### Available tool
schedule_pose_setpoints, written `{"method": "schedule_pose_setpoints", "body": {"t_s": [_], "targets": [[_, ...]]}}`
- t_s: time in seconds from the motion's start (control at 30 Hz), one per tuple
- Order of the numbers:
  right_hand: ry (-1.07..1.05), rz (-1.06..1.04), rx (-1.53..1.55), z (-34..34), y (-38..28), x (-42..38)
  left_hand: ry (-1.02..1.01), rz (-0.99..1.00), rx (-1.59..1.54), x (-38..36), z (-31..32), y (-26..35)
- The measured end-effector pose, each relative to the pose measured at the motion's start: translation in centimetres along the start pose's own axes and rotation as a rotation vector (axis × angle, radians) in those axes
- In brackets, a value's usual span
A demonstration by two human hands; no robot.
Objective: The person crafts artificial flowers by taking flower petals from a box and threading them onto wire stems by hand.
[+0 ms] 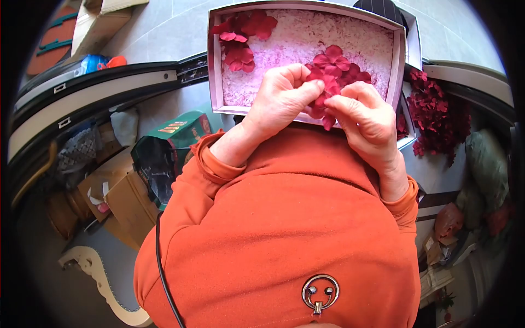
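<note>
Both hands meet at the front edge of a shallow box with pale walls [306, 7] and a pink-stained bottom. Between them is a cluster of red artificial flowers [331, 70]. My left hand [280, 98] closes its thumb and forefinger on the cluster's left side. From the right, my right hand [367, 117] pinches a petal or flower low in the same cluster; its fingertips partly cover what they grip. More red flowers [240, 54] lie in the box's far left corner.
A big heap of red flowers [437, 112] is at the right, outside the box. On the left are a green bag [178, 128], cardboard boxes [128, 197] and a curved cream wooden piece [95, 268]. Plastic bags [486, 164] lie at the far right. A black cord [160, 262] hangs along my left side.
</note>
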State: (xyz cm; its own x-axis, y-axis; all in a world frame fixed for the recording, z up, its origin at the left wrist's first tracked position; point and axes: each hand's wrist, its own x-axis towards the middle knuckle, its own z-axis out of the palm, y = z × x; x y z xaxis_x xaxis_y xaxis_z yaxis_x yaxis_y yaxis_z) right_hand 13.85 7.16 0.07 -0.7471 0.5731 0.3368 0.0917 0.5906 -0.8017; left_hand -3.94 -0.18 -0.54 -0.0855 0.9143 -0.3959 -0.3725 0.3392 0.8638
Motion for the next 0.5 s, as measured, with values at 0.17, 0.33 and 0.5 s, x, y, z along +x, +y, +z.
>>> {"method": "schedule_pose_setpoints", "body": {"t_s": [0.17, 0.33, 0.5], "targets": [[0.002, 0.07, 0.206, -0.8, -0.8, 0.1, -0.213, -0.159, 0.277, 0.3, -0.3, 0.5], [-0.079, 0.312, 0.387, -1.9, -0.3, -1.4, -0.008, 0.408, 0.988, 2.6, -0.3, 0.8], [-0.097, 0.194, 0.239, -0.9, -0.4, -1.2, 0.086, 0.696, 1.256, 4.9, 0.1, 0.7]]}}
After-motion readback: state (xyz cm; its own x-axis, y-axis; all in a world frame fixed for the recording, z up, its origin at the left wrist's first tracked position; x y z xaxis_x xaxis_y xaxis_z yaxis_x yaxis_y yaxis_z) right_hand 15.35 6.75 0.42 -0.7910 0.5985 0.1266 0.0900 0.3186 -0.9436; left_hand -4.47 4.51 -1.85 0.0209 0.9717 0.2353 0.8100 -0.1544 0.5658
